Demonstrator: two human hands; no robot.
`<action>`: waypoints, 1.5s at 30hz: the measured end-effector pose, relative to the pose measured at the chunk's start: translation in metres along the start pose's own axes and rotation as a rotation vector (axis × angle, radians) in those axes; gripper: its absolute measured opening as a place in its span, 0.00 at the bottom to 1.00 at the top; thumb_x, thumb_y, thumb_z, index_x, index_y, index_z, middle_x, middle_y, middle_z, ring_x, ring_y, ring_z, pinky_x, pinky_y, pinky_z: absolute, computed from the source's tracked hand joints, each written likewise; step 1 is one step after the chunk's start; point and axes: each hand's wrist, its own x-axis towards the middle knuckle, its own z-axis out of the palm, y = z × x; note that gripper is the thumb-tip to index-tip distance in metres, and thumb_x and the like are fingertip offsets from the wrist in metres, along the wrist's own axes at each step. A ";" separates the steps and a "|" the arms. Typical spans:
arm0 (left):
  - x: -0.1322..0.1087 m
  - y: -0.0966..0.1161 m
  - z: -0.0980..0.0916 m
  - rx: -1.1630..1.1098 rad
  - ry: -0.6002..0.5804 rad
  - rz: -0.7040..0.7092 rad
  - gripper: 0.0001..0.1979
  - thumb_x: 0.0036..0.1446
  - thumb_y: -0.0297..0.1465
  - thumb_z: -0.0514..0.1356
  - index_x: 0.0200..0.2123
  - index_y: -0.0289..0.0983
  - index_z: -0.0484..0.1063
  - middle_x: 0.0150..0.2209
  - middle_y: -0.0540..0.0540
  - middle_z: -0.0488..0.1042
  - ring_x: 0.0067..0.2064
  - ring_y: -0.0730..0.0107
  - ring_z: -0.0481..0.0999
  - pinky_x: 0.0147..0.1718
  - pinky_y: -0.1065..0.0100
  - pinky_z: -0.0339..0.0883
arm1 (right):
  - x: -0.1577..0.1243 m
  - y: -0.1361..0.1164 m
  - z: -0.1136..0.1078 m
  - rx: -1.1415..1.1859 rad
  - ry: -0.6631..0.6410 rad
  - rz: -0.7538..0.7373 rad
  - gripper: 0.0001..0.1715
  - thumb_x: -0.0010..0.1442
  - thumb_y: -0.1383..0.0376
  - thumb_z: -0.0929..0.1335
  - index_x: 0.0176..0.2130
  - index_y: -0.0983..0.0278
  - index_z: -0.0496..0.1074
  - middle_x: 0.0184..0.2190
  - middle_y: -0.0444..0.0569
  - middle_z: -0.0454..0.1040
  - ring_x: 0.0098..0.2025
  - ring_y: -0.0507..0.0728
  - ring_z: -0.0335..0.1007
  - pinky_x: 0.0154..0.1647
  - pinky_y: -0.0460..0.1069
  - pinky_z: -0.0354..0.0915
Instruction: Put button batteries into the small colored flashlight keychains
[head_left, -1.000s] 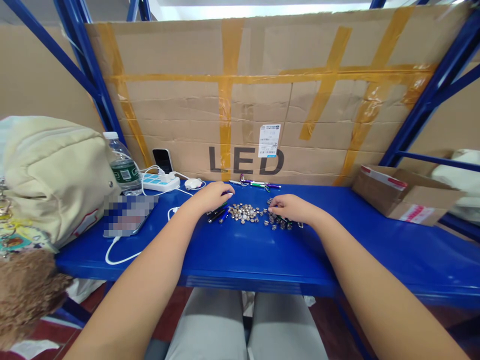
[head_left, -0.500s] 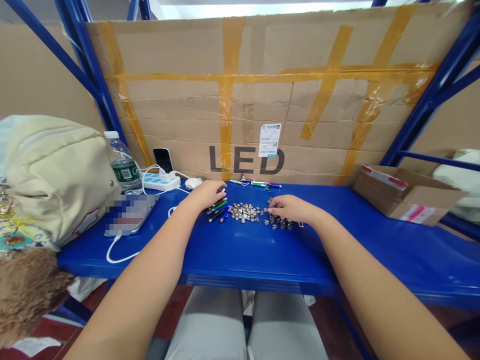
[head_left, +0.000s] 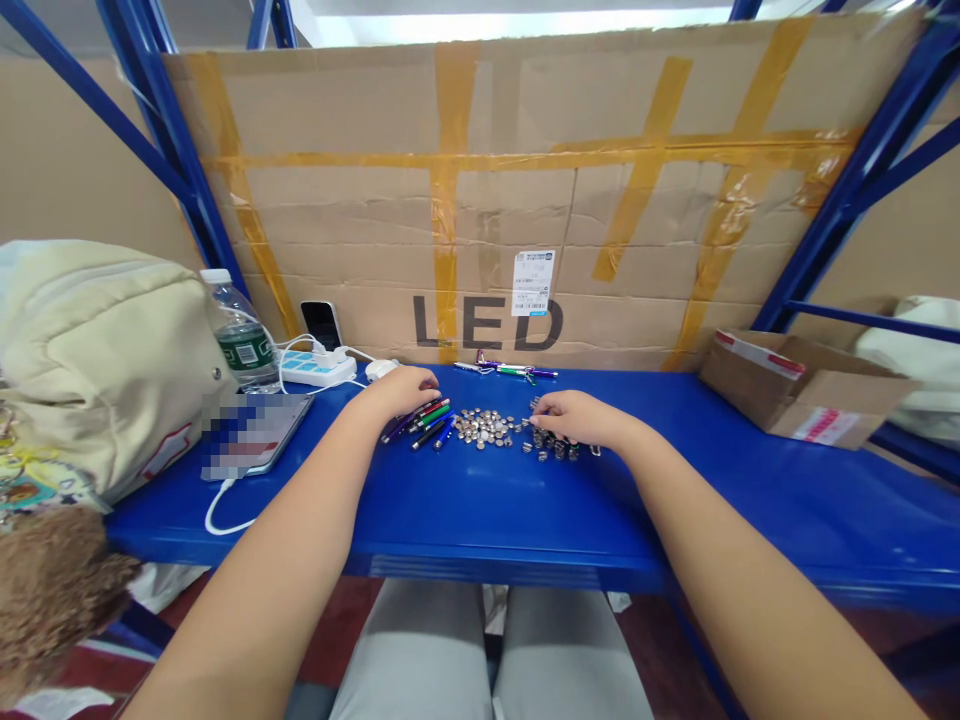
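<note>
Several coloured pens (head_left: 429,424) lie side by side on the blue table, with my left hand (head_left: 409,390) over their upper left ends. Its fingers are bent, and what they hold, if anything, is too small to make out. A pile of small round silver pieces (head_left: 484,428) lies between my hands. My right hand (head_left: 568,415) is closed in a pinch at the upper edge of a heap of small metal clips (head_left: 555,448); what it pinches is too small to name. Further back, more pens with clips (head_left: 506,370) lie along the cardboard.
A blue table (head_left: 480,520) spans the view. At its left are a beige bag (head_left: 112,350), a water bottle (head_left: 244,335), a pixelated flat device (head_left: 259,435), and a white power strip (head_left: 319,370) with cables. An open cardboard box (head_left: 806,390) stands right. Taped cardboard (head_left: 360,230) rises behind.
My left hand has shifted left off the pens, and more of them show, including a dark purple one at the left. My right hand stays at the clips. The view has moved slightly.
</note>
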 end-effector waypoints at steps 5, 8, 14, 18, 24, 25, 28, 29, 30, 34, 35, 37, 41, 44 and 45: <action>-0.020 -0.010 -0.020 0.010 -0.073 -0.049 0.18 0.56 0.40 0.53 0.45 0.38 0.73 0.45 0.45 0.76 0.44 0.63 0.74 0.41 0.69 0.64 | 0.000 0.002 -0.001 0.008 0.006 -0.009 0.16 0.58 0.55 0.64 0.39 0.62 0.74 0.27 0.47 0.75 0.25 0.53 0.68 0.25 0.46 0.62; -0.035 -0.012 -0.029 0.026 -0.221 -0.152 0.18 0.52 0.45 0.56 0.36 0.38 0.75 0.37 0.45 0.77 0.38 0.62 0.75 0.33 0.69 0.65 | -0.001 0.002 -0.001 0.010 0.006 -0.008 0.15 0.58 0.55 0.64 0.38 0.62 0.73 0.27 0.47 0.74 0.24 0.52 0.67 0.24 0.46 0.61; -0.048 0.003 -0.030 -0.029 -0.492 -0.362 0.14 0.40 0.41 0.64 0.29 0.39 0.76 0.32 0.45 0.78 0.33 0.62 0.74 0.25 0.71 0.65 | 0.001 0.006 -0.001 0.028 -0.002 -0.008 0.15 0.58 0.55 0.64 0.38 0.62 0.72 0.26 0.46 0.73 0.20 0.50 0.64 0.22 0.46 0.60; -0.046 -0.001 -0.030 -0.009 -0.427 -0.286 0.09 0.42 0.35 0.61 0.28 0.39 0.76 0.30 0.48 0.78 0.31 0.64 0.74 0.25 0.71 0.63 | 0.002 0.007 -0.001 0.034 0.002 -0.014 0.15 0.58 0.55 0.64 0.38 0.63 0.71 0.26 0.46 0.73 0.20 0.50 0.63 0.21 0.45 0.60; -0.032 0.001 -0.027 0.026 0.023 -0.181 0.12 0.46 0.34 0.59 0.34 0.39 0.77 0.34 0.49 0.78 0.36 0.65 0.75 0.31 0.71 0.63 | 0.002 0.006 -0.001 0.023 -0.015 -0.010 0.16 0.58 0.55 0.64 0.39 0.63 0.71 0.26 0.46 0.73 0.20 0.50 0.64 0.22 0.46 0.60; -0.029 0.005 -0.024 0.053 0.035 -0.179 0.11 0.47 0.33 0.59 0.34 0.39 0.77 0.34 0.48 0.78 0.36 0.65 0.75 0.30 0.71 0.62 | 0.002 0.006 -0.001 0.021 -0.015 -0.013 0.16 0.58 0.55 0.64 0.39 0.63 0.72 0.27 0.46 0.73 0.20 0.50 0.64 0.22 0.46 0.60; -0.024 0.014 -0.015 0.114 -0.003 -0.173 0.10 0.47 0.32 0.59 0.33 0.40 0.78 0.33 0.48 0.78 0.34 0.66 0.75 0.28 0.71 0.61 | 0.002 0.006 -0.001 0.022 -0.008 -0.019 0.16 0.59 0.55 0.64 0.39 0.63 0.72 0.26 0.46 0.73 0.21 0.50 0.64 0.22 0.46 0.60; -0.024 0.016 -0.012 0.127 -0.014 -0.176 0.10 0.47 0.32 0.60 0.34 0.40 0.78 0.33 0.48 0.78 0.34 0.66 0.75 0.28 0.71 0.61 | 0.002 0.006 -0.001 0.023 -0.006 -0.020 0.16 0.59 0.55 0.63 0.38 0.63 0.72 0.26 0.47 0.73 0.21 0.51 0.64 0.22 0.46 0.60; -0.023 0.017 -0.010 0.138 -0.016 -0.181 0.10 0.47 0.32 0.61 0.34 0.41 0.78 0.33 0.48 0.78 0.34 0.66 0.75 0.28 0.71 0.61 | 0.002 0.006 -0.001 0.025 -0.004 -0.020 0.16 0.59 0.55 0.63 0.38 0.63 0.72 0.26 0.47 0.73 0.21 0.51 0.64 0.22 0.46 0.60; -0.012 0.019 -0.015 0.203 0.093 -0.174 0.09 0.51 0.36 0.59 0.35 0.41 0.77 0.37 0.47 0.78 0.38 0.63 0.75 0.30 0.70 0.62 | 0.001 0.005 -0.003 0.025 0.002 -0.021 0.16 0.59 0.56 0.63 0.39 0.64 0.72 0.27 0.47 0.73 0.21 0.51 0.64 0.22 0.46 0.60; -0.005 0.020 -0.018 0.237 0.126 -0.162 0.10 0.53 0.36 0.58 0.35 0.41 0.77 0.38 0.46 0.78 0.39 0.62 0.75 0.31 0.69 0.63 | 0.000 0.004 -0.004 0.020 0.005 -0.029 0.16 0.59 0.56 0.63 0.38 0.64 0.72 0.27 0.48 0.74 0.22 0.51 0.65 0.23 0.46 0.60; 0.016 0.027 -0.021 0.318 0.150 -0.120 0.10 0.55 0.33 0.56 0.37 0.40 0.76 0.40 0.43 0.77 0.41 0.61 0.75 0.35 0.68 0.65 | -0.001 0.002 -0.005 0.009 0.023 -0.049 0.16 0.59 0.56 0.63 0.38 0.64 0.73 0.28 0.48 0.74 0.23 0.52 0.65 0.25 0.47 0.60; 0.069 0.044 -0.010 0.389 0.062 0.008 0.12 0.57 0.29 0.55 0.42 0.37 0.75 0.45 0.39 0.76 0.47 0.57 0.74 0.43 0.65 0.66 | -0.004 0.000 -0.007 0.006 0.091 -0.050 0.16 0.59 0.56 0.63 0.39 0.64 0.74 0.27 0.48 0.75 0.25 0.52 0.67 0.27 0.47 0.60; 0.100 0.051 0.010 0.382 0.012 0.075 0.17 0.56 0.26 0.57 0.49 0.40 0.72 0.51 0.39 0.73 0.51 0.57 0.72 0.48 0.64 0.65 | -0.003 0.000 -0.007 -0.001 0.151 -0.054 0.14 0.59 0.58 0.64 0.37 0.64 0.74 0.28 0.48 0.75 0.27 0.53 0.68 0.29 0.47 0.61; 0.108 0.053 0.016 0.379 0.001 0.081 0.18 0.56 0.26 0.58 0.50 0.40 0.71 0.52 0.39 0.72 0.51 0.57 0.72 0.48 0.64 0.65 | -0.003 0.001 -0.007 0.001 0.168 -0.058 0.14 0.59 0.59 0.64 0.37 0.64 0.74 0.29 0.48 0.75 0.28 0.53 0.69 0.29 0.47 0.61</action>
